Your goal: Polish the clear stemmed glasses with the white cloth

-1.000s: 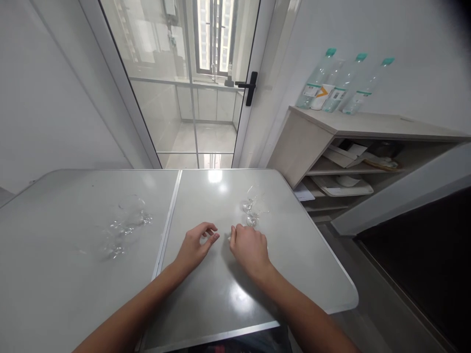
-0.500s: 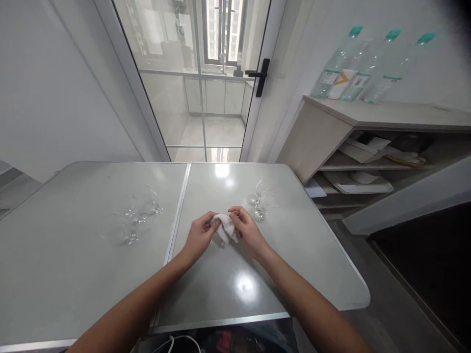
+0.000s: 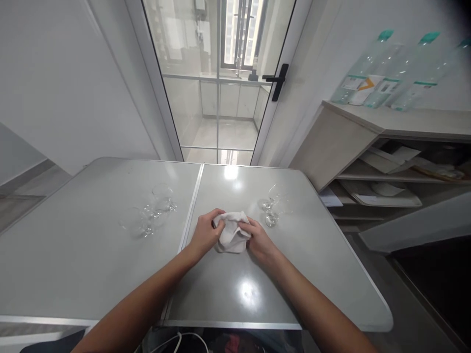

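A white cloth (image 3: 232, 238) is held between my two hands, low over the middle of the grey table. My left hand (image 3: 208, 230) grips its left side, thumb on top. On the right side, my right hand (image 3: 260, 240) pinches it with thumb and fingers. Whether anything lies inside the folds cannot be seen. Beyond my right hand are clear wine glasses (image 3: 271, 219) that look laid on their sides. Several more clear glasses (image 3: 147, 229) are grouped to the left of my left hand, across the metal seam.
The table (image 3: 91, 274) has a metal edge and a seam (image 3: 193, 203) across it. At the right stands a shelf unit (image 3: 327, 139) with papers inside and several plastic bottles (image 3: 379, 90) on top. A glass door (image 3: 217, 98) with a black handle (image 3: 279, 82) is behind the table.
The cloth was bunched up and now hangs more spread out between my hands. My right hand has turned and sits lower on the cloth. The whole view has shifted left.
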`<state>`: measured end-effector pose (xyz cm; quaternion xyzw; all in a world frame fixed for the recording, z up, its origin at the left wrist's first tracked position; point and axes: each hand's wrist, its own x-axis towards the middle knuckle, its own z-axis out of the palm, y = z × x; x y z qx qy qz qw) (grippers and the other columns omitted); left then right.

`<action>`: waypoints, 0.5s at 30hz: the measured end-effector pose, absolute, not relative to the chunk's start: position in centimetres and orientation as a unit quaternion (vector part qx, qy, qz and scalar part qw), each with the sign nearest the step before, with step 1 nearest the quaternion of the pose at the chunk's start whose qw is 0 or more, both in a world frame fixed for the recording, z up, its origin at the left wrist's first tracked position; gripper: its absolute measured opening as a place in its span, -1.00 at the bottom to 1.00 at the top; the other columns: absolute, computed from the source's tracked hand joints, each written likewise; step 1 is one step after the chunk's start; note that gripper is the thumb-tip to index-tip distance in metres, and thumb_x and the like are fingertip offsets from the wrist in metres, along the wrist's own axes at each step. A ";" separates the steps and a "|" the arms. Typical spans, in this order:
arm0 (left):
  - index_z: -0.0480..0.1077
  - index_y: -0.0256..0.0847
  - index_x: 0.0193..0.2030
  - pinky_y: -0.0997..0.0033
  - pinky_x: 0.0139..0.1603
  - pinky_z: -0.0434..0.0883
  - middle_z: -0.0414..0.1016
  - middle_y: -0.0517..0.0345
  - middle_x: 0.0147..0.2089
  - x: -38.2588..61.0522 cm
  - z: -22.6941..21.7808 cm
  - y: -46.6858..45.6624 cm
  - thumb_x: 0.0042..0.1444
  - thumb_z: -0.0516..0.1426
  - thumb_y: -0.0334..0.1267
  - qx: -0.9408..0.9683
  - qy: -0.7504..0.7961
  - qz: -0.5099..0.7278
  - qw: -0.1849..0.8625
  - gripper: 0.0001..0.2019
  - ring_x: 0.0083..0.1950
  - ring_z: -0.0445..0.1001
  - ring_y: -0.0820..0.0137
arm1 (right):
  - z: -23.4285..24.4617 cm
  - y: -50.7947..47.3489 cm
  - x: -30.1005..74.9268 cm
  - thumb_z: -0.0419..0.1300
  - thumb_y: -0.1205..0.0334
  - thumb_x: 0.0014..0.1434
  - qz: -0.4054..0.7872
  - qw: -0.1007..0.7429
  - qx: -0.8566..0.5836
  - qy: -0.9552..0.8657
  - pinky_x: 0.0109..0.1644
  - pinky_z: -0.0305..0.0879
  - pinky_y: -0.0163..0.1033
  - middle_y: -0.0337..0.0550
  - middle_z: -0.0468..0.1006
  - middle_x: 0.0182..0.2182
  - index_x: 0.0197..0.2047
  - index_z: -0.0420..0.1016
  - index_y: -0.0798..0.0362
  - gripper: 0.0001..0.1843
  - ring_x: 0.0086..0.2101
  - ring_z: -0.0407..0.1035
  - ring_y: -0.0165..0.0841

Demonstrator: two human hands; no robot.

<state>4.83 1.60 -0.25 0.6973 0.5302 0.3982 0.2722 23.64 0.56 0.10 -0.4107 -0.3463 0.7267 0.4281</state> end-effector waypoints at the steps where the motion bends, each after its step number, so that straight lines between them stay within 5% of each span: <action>1: 0.51 -0.15 -0.11 0.36 -0.23 0.39 0.57 0.18 -0.28 4.6 -0.2 1.8 0.25 0.06 -0.36 0.717 0.532 0.391 0.223 -0.80 -0.30 0.50 0.33 | -0.2 0.5 23.5 0.31 0.18 0.02 0.732 0.421 -0.412 -0.343 -0.26 0.28 -0.29 -0.10 0.61 -0.27 -0.09 0.54 0.10 -0.64 -0.32 0.44 -0.28; 5: 0.48 -0.14 -0.02 0.20 0.00 0.41 0.56 0.05 -0.16 3.6 0.1 2.4 0.28 0.03 -0.40 0.767 0.519 0.369 0.073 -0.75 -0.07 0.52 0.19 | -1.0 0.4 23.0 0.31 0.31 -0.05 0.758 0.405 -0.365 -0.357 -0.24 0.30 -0.29 -0.11 0.63 -0.23 -0.02 0.56 0.10 -0.55 -0.29 0.45 -0.28; 11: 0.42 -0.13 -0.09 0.29 -0.15 0.41 0.50 0.14 -0.26 3.4 -0.2 2.5 0.23 0.06 -0.43 0.787 0.508 0.337 0.096 -0.81 -0.21 0.49 0.27 | -1.3 0.6 22.7 0.36 -0.05 0.15 0.762 0.428 -0.342 -0.346 -0.16 0.34 -0.21 -0.03 0.67 -0.24 -0.07 0.60 0.15 -0.56 -0.24 0.51 -0.20; 15: 0.38 -0.19 -0.04 0.21 -0.05 0.42 0.49 0.06 -0.21 2.6 0.5 2.8 0.27 0.09 -0.35 0.751 0.543 0.375 -0.032 -0.85 -0.14 0.47 0.21 | -2.0 1.0 23.0 0.37 -0.13 0.15 0.763 0.457 -0.350 -0.295 -0.19 0.35 -0.21 -0.01 0.68 -0.27 -0.16 0.64 0.16 -0.53 -0.20 0.52 -0.16</action>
